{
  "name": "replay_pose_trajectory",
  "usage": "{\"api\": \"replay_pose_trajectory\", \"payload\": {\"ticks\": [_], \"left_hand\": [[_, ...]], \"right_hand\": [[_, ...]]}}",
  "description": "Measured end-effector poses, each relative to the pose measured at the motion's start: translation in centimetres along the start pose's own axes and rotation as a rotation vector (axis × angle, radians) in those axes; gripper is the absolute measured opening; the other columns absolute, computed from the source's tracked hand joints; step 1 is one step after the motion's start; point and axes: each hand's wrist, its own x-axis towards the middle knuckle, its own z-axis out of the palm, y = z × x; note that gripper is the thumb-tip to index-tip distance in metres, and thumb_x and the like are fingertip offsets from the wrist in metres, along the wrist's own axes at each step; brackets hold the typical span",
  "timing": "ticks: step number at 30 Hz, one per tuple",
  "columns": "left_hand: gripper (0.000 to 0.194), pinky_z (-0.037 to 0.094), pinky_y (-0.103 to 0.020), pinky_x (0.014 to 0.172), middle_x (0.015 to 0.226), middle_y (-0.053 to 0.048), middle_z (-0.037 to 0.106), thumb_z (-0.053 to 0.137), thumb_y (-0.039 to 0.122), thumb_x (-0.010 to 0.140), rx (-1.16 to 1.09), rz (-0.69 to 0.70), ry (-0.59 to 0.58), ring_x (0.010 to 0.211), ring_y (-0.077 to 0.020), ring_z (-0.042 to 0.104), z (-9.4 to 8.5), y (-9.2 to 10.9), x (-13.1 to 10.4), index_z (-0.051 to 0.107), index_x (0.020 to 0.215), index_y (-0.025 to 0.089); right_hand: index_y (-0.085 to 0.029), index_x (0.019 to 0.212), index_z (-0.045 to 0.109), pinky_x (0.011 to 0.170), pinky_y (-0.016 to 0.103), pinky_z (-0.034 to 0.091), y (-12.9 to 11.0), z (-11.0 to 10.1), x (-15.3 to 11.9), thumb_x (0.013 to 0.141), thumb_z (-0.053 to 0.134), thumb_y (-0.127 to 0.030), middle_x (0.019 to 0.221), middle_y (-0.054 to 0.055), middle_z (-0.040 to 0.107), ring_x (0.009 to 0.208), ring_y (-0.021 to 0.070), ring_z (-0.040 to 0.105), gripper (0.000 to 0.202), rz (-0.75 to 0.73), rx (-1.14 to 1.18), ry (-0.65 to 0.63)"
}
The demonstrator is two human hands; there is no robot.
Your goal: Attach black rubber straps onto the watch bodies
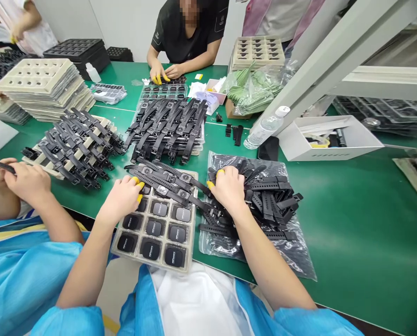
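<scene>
My left hand (122,198), with yellow finger covers, is at the upper left of a beige plastic tray (191,242). Its fingers are bent close together beside a square black watch body; what lies between them is hidden. Several watch bodies (154,228) sit in the tray's cells, and watches with straps (163,179) lie across its far end. To the right, my right hand (230,189), also in yellow finger covers, reaches into a pile of black watch straps (271,203) on a clear plastic bag (295,259). Its fingers curl down onto a strap at the pile's left side.
Strapped watches cover two more trays (76,147) (170,123) ahead. A bottle (267,127), a phone (268,149) and a white box (325,140) stand back right. A co-worker (184,46) sits opposite; another person's hands (24,182) are at left. A slanted beam (320,65) crosses the right.
</scene>
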Motion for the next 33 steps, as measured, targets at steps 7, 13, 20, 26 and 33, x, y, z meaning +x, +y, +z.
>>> {"api": "replay_pose_trajectory", "payload": {"ticks": [7, 13, 20, 26, 33], "left_hand": [[0.015, 0.048, -0.045, 0.087, 0.106, -0.017, 0.068, 0.056, 0.017, 0.096, -0.053, 0.013, 0.014, 0.109, -0.0339, 0.059, -0.2, 0.3, 0.0, 0.07, 0.1, 0.014], [0.019, 0.055, -0.038, 0.086, 0.103, -0.012, 0.072, 0.052, 0.02, 0.099, -0.335, 0.015, 0.088, 0.098, -0.0256, 0.067, -1.7, -1.0, -2.0, 0.066, 0.11, 0.015], [0.032, 0.061, -0.033, 0.089, 0.114, -0.01, 0.074, 0.057, 0.013, 0.088, -1.074, 0.261, 0.174, 0.101, -0.0208, 0.073, -3.2, 7.9, -0.8, 0.061, 0.119, 0.018], [0.044, 0.054, -0.044, 0.11, 0.139, -0.023, 0.063, 0.044, 0.019, 0.099, -0.993, 0.408, 0.066, 0.128, -0.029, 0.065, -2.6, 13.9, 1.8, 0.049, 0.141, 0.007], [0.05, 0.051, -0.039, 0.115, 0.141, -0.018, 0.063, 0.043, 0.01, 0.093, -0.924, 0.582, 0.123, 0.136, -0.0248, 0.059, 0.5, 14.8, 2.0, 0.053, 0.142, 0.01]], "right_hand": [[-0.023, 0.089, 0.057, 0.091, 0.052, 0.049, 1.5, -0.1, 0.7, 0.079, 0.072, -0.038, 0.103, 0.015, 0.07, 0.101, 0.0353, 0.064, 0.023, 0.146, 0.571, 0.063], [-0.027, 0.096, 0.06, 0.081, 0.044, 0.056, 1.0, -4.5, -2.6, 0.085, 0.078, -0.047, 0.079, 0.001, 0.069, 0.077, 0.0256, 0.07, 0.029, 0.185, 1.383, 0.193], [-0.026, 0.1, 0.062, 0.05, 0.031, 0.044, -3.2, -5.6, -11.0, 0.098, 0.068, -0.047, 0.061, -0.003, 0.055, 0.052, 0.0162, 0.051, 0.022, 0.065, 1.732, -0.177], [-0.024, 0.102, 0.065, 0.052, 0.029, 0.039, -3.1, -3.7, -14.3, 0.102, 0.061, -0.048, 0.062, -0.002, 0.052, 0.054, 0.0147, 0.046, 0.024, 0.126, 1.843, -0.229], [-0.022, 0.085, 0.06, 0.05, 0.027, 0.032, -3.1, -2.5, -15.8, 0.105, 0.054, -0.052, 0.053, -0.007, 0.037, 0.049, 0.0118, 0.031, 0.036, 0.17, 1.925, -0.468]]}}
